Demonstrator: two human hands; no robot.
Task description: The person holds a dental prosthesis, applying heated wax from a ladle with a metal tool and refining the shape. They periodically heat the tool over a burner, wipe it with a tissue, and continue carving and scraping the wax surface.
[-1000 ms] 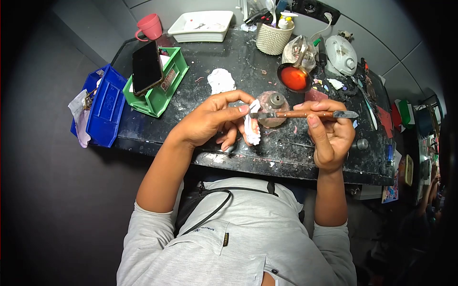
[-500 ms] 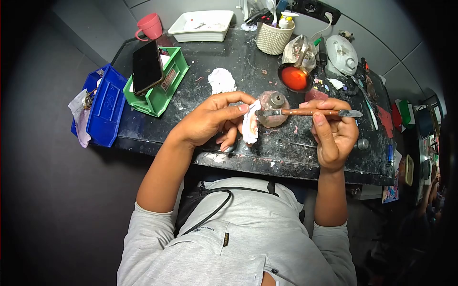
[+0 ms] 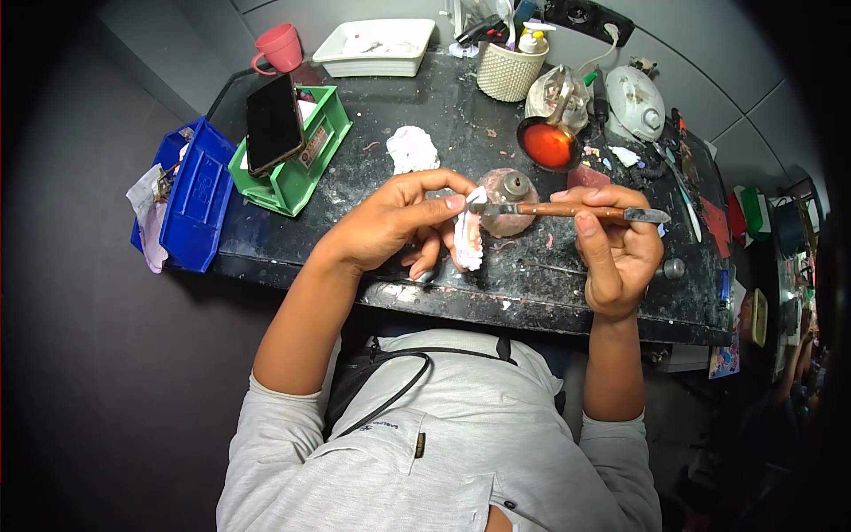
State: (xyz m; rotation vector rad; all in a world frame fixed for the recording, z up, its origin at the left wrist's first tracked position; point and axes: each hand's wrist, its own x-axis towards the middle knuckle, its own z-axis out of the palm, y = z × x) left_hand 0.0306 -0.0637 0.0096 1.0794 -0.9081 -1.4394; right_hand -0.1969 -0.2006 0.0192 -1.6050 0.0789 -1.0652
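My left hand [image 3: 394, 222] pinches a white plaster dental model [image 3: 470, 241] with pinkish material on its face, its thumb and forefinger at the top edge. My right hand [image 3: 620, 253] holds a wax knife [image 3: 576, 211] level by its brown wooden handle. The knife's left blade overlaps the top of the model, while its other metal end points right. Behind the blade stands a spirit burner [image 3: 507, 217] with a metal cap. Another white plaster piece [image 3: 413, 150] lies on the table beyond my left hand.
A ladle [image 3: 548, 144] with glowing red-orange contents stands behind the burner. To the left are a green bin [image 3: 297, 182] with a phone [image 3: 274, 124] on it and a blue bin [image 3: 197, 213]. At the back sit a white tray [image 3: 372, 66], pink mug [image 3: 279, 49] and woven holder [image 3: 508, 75].
The wax knife has shifted slightly left, its blade further over the model's top. The model is turned a little in my left hand.
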